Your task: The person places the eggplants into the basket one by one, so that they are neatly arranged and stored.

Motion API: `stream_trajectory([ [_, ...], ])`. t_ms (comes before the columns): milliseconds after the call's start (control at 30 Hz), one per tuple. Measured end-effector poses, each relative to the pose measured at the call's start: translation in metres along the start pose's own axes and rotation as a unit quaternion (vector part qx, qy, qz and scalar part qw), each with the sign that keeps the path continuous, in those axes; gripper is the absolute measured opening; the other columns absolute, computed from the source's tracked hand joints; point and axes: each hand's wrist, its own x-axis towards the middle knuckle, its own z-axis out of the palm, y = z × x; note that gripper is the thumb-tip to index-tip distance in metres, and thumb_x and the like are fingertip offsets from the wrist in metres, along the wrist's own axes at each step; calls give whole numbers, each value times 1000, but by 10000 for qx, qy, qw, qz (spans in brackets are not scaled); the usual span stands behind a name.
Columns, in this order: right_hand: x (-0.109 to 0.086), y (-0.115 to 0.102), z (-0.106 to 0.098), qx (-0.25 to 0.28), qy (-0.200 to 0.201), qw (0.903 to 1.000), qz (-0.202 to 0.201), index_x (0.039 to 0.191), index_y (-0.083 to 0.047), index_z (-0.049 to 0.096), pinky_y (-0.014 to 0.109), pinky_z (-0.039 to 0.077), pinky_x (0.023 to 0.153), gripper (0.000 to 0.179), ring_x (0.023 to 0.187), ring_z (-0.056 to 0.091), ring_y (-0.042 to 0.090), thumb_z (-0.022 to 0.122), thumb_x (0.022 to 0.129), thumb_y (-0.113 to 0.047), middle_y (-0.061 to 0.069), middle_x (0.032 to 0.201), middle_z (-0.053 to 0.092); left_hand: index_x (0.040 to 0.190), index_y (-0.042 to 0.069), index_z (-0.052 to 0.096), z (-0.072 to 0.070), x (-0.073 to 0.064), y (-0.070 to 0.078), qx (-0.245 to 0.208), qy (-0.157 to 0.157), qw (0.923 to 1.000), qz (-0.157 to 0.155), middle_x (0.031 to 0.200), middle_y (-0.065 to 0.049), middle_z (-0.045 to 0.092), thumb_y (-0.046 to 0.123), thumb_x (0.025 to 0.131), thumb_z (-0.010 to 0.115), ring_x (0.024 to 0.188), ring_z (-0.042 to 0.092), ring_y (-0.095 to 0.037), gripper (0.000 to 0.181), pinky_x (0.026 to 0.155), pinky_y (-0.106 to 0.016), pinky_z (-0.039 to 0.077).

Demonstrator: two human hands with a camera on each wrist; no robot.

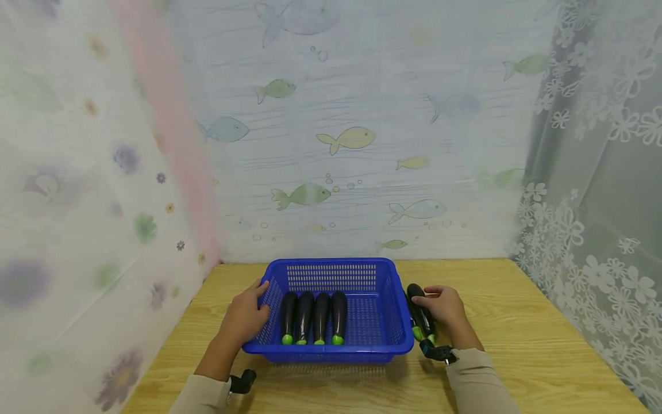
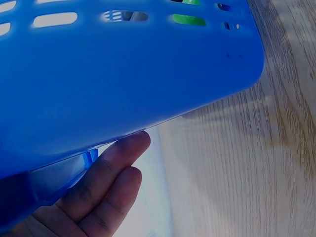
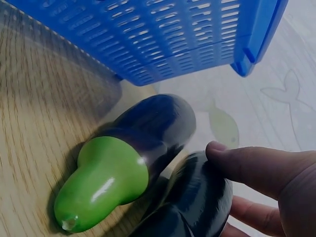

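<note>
A blue plastic basket with slotted walls stands on the table. Inside, several dark eggplants lie side by side towards its left, green stem ends facing the near wall. My left hand grips the basket's left rim; the left wrist view shows two fingers against its side. To the right of the basket, my right hand holds an eggplant between thumb and fingers. Between it and the basket wall lies another eggplant with a bright green stem end.
The wood-grain table extends on both sides of the basket. A fish-patterned sheet hangs behind it, with a flowered curtain at the left and a lace-patterned one at the right.
</note>
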Motion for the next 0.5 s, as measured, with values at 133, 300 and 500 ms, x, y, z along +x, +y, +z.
stream_trajectory([
  [133, -2, -2, -3, 35, 8, 10000, 69, 134, 9, 61, 39, 62, 80, 61, 104, 72, 38, 79, 89, -29, 33, 129, 65, 156, 6, 45, 0, 0, 0, -9, -26, 10000, -11, 165, -21, 35, 11, 95, 57, 143, 44, -50, 63, 102, -63, 48],
  [300, -3, -6, -5, 90, -10, 9999, 139, 137, 8, 59, 38, 62, 81, 63, 108, 71, 39, 78, 91, -30, 33, 133, 63, 157, 6, 44, -1, 0, 1, -5, -76, 10000, -61, 166, -21, 34, 11, 95, 57, 145, 41, -50, 63, 106, -65, 45],
  [500, -3, -10, -7, 288, 9, 9995, 143, 138, 9, 57, 38, 64, 78, 63, 102, 72, 35, 78, 91, -29, 34, 134, 61, 156, 6, 44, -2, -1, 2, -20, -82, 9999, -63, 165, -22, 34, 11, 95, 56, 144, 43, -50, 63, 104, -64, 47],
])
